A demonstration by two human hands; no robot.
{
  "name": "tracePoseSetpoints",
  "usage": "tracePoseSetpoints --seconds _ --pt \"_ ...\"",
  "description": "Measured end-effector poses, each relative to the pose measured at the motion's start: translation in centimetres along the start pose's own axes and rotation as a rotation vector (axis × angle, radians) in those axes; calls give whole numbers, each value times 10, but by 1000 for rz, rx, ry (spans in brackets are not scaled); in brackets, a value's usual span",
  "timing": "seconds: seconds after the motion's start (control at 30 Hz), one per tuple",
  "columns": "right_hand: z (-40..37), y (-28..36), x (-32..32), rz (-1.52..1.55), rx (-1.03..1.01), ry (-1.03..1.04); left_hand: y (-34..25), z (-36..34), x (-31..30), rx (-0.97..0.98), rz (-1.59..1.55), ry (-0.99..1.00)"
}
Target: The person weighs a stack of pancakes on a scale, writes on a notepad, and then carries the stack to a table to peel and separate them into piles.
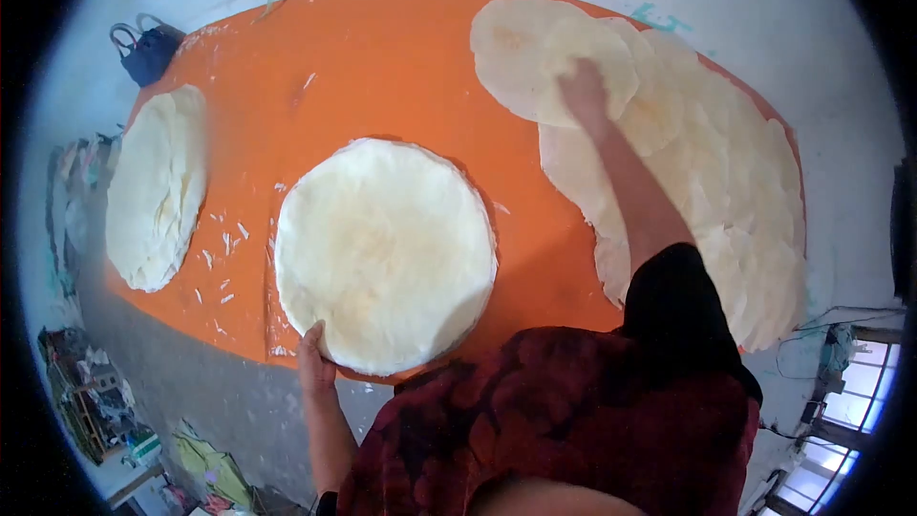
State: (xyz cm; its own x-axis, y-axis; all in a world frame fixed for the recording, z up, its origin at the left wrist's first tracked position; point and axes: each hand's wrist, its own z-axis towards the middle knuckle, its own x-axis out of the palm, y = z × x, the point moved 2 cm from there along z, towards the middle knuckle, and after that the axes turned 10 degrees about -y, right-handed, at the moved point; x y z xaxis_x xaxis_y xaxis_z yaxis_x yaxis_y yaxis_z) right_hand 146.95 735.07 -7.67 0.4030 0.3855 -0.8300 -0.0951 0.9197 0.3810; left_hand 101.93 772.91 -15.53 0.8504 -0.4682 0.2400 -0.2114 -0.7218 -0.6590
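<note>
Round, cream-coloured pile of thin sheets point(382, 248): it sits in the middle of the flat orange surface point(248, 96), close to the person. The left grip point(314, 361) is at its near left edge. A finger or thumb shows on top of the rim, but the rest is hidden, so I cannot tell if it is clamped. The right grip point(583, 94) is over the wide, cream-coloured spread of thin round sheets point(707, 162), near its far end. It is blurry, and I cannot tell if its fingers are apart or together.

The sheets in the spread lie partly over each other. To the left is another cream-coloured round pile with a wrinkled side point(158, 186). Small white scraps point(227, 242) lie between the two piles. A dark blue bag with handles point(151, 53) is at the far left corner.

One sheet looks light, floppy and easy to tear, while the whole pile may be heavy. Its rim seems the best place to take hold, gently, with a flat hand under a sheet to stop it folding.
</note>
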Motion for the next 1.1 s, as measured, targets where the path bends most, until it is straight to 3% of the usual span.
tracePoseSetpoints --seconds 0.03,0.07,0.13,0.17,0.27,0.37,0.47,0.63,0.73,0.9,0.97,1.07,1.1 --pt "-35 25 8 226 -103 62 1 3 -4 -9 4 2" --pt "-71 49 16 569 89 474 0 3 -4 -11 -6 51" --pt "-145 124 -2 407 -218 672 -2 0 -6 -16 -35 136" --pt "-193 141 7 548 -357 503 3 7 -16 -68 -105 150" --pt "-276 216 -27 560 -429 888 -4 -7 -16 -146 -220 251" --pt "-327 259 -46 519 -610 837 -6 -4 -15 -114 -218 339" --pt "-332 281 -64 418 -553 983 -20 -18 5 -44 -207 363" --pt "-333 278 -57 594 -370 1128 -32 -20 0 -64 -61 454" --pt "-348 263 -32 852 -116 1154 -28 -13 -3 -91 -75 443" --pt "-353 282 -65 362 -344 781 -29 -20 5 -182 -169 392" --pt "-363 284 -62 264 -450 664 -28 -29 13 -32 -89 373" --pt "-356 276 -55 253 -390 814 -24 -37 18 135 26 306" --pt "-349 270 -52 352 -345 779 -19 -40 20 176 61 287"
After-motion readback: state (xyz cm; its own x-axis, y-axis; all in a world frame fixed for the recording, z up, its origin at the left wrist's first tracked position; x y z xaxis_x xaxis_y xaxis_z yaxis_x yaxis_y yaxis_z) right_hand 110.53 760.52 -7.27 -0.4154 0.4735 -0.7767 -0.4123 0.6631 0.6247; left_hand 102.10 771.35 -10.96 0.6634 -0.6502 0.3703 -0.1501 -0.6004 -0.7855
